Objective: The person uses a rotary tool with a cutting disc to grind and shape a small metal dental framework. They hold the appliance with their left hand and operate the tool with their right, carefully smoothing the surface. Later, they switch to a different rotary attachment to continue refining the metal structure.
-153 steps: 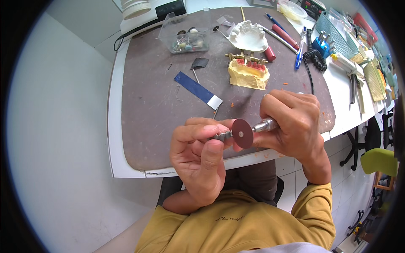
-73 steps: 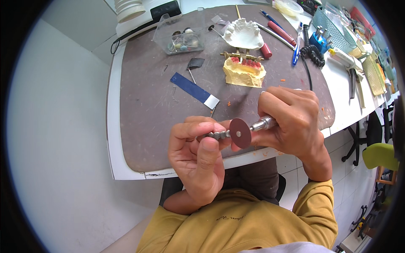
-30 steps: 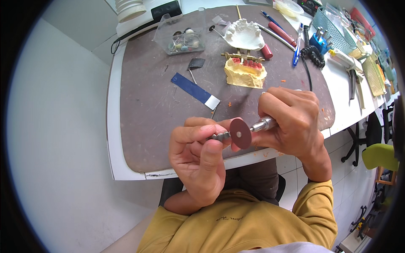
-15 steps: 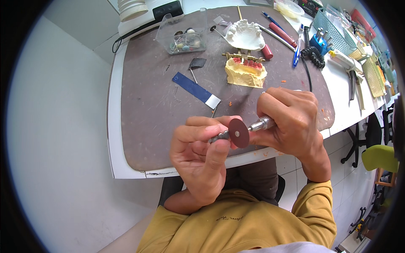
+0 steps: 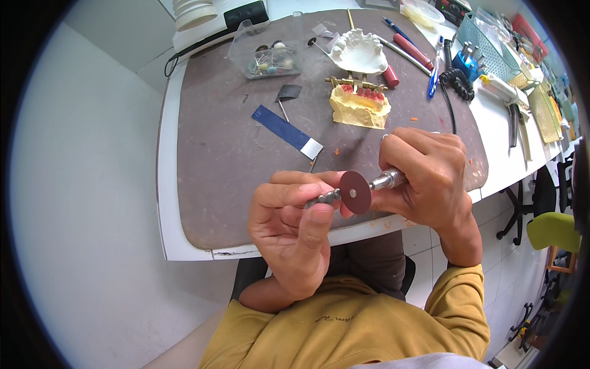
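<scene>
Between the thumb and fingers of my left hand (image 5: 292,224) is a small grey metal dental bridge (image 5: 324,199), its tooth shapes in a row. My right hand (image 5: 424,175) grips a silver rotary handpiece (image 5: 387,179). On the handpiece's tip sits a dark red cutting disc (image 5: 355,192), its flat face turned partly toward me. The disc stands right beside the bridge's right end; whether they touch I cannot tell. Both hands meet above the table's near edge. Farther off stands a hinged brass articulator (image 5: 353,81) with a white plaster cast (image 5: 358,54) and a yellow cast (image 5: 359,111) bearing red parts.
A blue strip with a white end (image 5: 286,132) lies left of the yellow cast. Behind it is a clear box of small rotary bits (image 5: 270,64). Pens, red sticks (image 5: 413,51), a blue bur stand (image 5: 470,60) and a coiled black cord (image 5: 458,83) lie at the right.
My right hand has shifted the handpiece and disc slightly to the right. More of the bridge's right end shows beside the disc. My left hand has barely moved and keeps its hold.
</scene>
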Motion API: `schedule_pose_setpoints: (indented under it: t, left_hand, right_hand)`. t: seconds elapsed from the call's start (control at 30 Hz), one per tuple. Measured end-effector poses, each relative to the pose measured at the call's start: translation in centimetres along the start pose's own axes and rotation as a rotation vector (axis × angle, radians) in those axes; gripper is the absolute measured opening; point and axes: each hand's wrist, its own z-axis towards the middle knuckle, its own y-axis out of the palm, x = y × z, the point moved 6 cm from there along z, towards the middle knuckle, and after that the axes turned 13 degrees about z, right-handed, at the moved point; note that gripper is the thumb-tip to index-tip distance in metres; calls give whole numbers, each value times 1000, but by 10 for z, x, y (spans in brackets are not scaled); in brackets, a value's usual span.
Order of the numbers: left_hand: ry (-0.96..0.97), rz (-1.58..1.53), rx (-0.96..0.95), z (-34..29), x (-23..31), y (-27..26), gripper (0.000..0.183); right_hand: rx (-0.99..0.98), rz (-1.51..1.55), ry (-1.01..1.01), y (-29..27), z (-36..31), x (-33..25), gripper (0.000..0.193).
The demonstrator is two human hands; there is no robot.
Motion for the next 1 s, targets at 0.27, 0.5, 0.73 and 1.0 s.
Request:
schedule_pose_setpoints:
  t: [0.27, 0.5, 0.73, 1.0]
  left_hand:
    - [2, -5, -12, 0, 1, 1, 20]
    - [9, 7, -13, -1, 0, 1, 21]
    - [10, 17, -15, 0, 0, 1, 21]
    - [20, 25, -7, 0, 1, 1, 21]
  right_hand:
    - [-13, -10, 16, 1, -1, 0, 55]
    - [-17, -5, 10, 0, 0, -1, 54]
    - [-7, -4, 3, 0, 0, -1, 54]
    - [-4, -11, -2, 0, 0, -1, 55]
